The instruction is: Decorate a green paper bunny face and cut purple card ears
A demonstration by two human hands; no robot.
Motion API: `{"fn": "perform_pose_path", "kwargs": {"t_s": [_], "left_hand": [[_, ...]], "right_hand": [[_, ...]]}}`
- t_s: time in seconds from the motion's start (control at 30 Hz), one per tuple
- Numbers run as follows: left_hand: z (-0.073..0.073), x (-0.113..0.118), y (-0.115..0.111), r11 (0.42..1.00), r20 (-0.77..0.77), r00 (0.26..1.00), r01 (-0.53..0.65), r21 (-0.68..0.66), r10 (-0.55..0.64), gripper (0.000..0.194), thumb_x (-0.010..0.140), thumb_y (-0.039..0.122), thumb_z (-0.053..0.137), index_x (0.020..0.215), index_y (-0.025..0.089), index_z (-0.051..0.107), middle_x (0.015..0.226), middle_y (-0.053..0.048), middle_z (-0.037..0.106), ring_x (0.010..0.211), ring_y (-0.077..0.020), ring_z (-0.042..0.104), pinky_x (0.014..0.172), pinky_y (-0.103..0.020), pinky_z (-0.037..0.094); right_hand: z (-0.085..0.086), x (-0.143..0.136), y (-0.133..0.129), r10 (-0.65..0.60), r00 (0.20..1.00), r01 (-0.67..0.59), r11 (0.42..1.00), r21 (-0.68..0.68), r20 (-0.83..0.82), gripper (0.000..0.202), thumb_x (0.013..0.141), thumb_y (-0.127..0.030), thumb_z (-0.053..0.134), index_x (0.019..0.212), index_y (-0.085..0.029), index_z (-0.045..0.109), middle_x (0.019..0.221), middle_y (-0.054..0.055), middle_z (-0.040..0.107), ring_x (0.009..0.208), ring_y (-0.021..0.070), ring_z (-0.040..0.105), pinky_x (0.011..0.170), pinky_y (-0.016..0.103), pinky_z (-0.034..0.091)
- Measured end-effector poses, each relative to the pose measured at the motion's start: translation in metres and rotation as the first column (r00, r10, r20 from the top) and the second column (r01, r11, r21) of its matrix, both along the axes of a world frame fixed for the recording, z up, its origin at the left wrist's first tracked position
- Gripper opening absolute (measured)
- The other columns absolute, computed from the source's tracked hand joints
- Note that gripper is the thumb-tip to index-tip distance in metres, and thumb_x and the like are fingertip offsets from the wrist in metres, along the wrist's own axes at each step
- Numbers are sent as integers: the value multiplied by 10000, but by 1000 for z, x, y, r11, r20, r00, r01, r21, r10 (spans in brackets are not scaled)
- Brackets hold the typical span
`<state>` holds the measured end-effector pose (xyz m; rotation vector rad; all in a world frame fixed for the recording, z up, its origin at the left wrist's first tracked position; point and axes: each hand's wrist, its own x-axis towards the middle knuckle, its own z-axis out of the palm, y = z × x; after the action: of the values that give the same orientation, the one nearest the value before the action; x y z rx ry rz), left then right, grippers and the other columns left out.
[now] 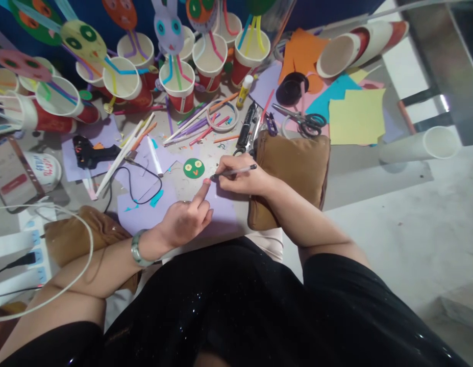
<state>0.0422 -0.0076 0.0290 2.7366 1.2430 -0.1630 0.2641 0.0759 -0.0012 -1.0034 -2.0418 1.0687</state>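
My right hand [240, 175] is closed around a dark pen [242, 170], its tip pointing left toward my left fingertip. My left hand [188, 216] has its index finger stretched out, pressing a small pinkish-red piece [206, 181] on the table, while the other fingers are curled. Just left of the pen tip lies a green paper circle [194, 168] with two yellow eyes and a small orange mouth. Purple paper [144, 214] lies beneath and left of my left hand.
Paper cups [182, 89] with paper faces stand along the back. A glue gun [93, 153] with a cable lies left. Scissors [310, 122], a glue stick [244, 92] and coloured paper [356, 117] lie right. A brown cushion [301, 168] is under my right forearm.
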Motion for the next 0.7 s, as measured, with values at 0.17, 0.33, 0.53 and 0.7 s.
{"fn": "perform_pose_path", "kwargs": {"t_s": [0.17, 0.33, 0.53, 0.7], "left_hand": [[2, 0, 1, 999, -28, 1000, -9, -31, 8, 373, 1053, 301, 443, 912, 160, 758, 1619, -182, 523, 565, -179, 722, 457, -344, 475], [5, 2, 1, 999, -29, 999, -17, -42, 16, 368, 1050, 282, 441, 894, 159, 751, 1612, -187, 528, 552, -173, 712, 457, -341, 466], [5, 1, 1, 1000, -24, 1000, -4, -27, 4, 373, 1054, 270, 438, 879, 159, 748, 1587, -197, 551, 546, -186, 716, 451, -345, 468], [3, -3, 2, 999, 2, 1000, -2, -49, 2, 373, 1061, 268, 432, 917, 149, 756, 1624, -198, 509, 593, -191, 735, 485, -352, 498]], "right_hand": [[-2, -1, 0, 18, 1000, -18, 999, 32, 8, 60, 769, -202, 595, 759, -221, 539, 599, -60, 548, 568, 103, 471, 612, 248, 380], [-4, -1, 0, 37, 999, -37, 999, 30, 2, 50, 781, -205, 587, 756, -219, 545, 601, -54, 543, 578, 109, 482, 608, 249, 369], [-4, -2, -1, 47, 999, -47, 999, 15, 26, 57, 792, -183, 582, 762, -217, 548, 610, -51, 546, 592, 110, 485, 606, 247, 361], [-3, -2, 0, 45, 998, -46, 999, 10, 35, 58, 789, -186, 577, 747, -216, 550, 610, -48, 546, 598, 114, 487, 614, 253, 365]]}}
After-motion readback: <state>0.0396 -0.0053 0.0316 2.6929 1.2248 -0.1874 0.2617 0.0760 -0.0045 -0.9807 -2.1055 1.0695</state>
